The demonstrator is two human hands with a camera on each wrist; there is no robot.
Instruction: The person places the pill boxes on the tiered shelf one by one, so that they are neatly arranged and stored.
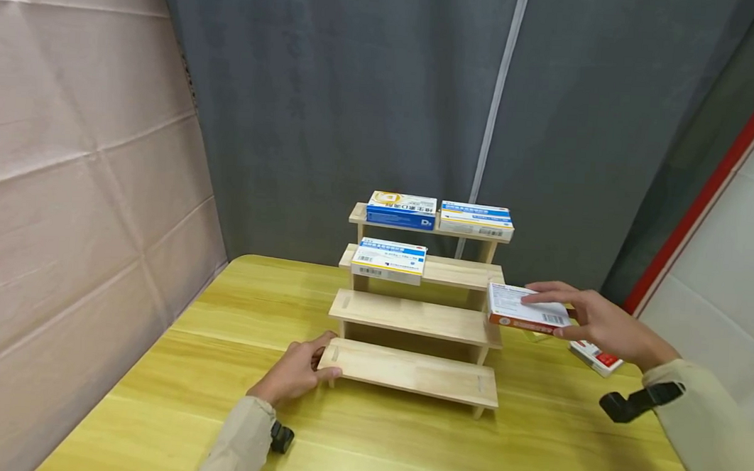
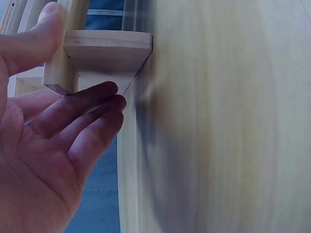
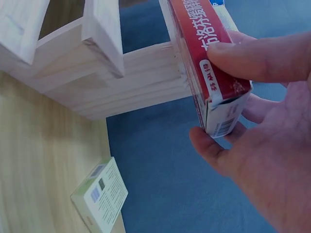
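Right hand (image 1: 593, 319) grips one carton (image 1: 511, 304), left hand (image 1: 296, 370) one rack (image 1: 411, 369) bearing three boxes (image 1: 390, 259).

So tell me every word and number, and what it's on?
"维生素D滴剂": vitamin D drops box.
"D", gold: its top.
"D3": its blue front.
"布洛芬缓释", the rest unclear: ibuprofen box in the right hand.
"芬必得", probably: its white label.
Too small to read: the print on both blue-and-white boxes, the far-right red-and-white box and the green-edged white box.
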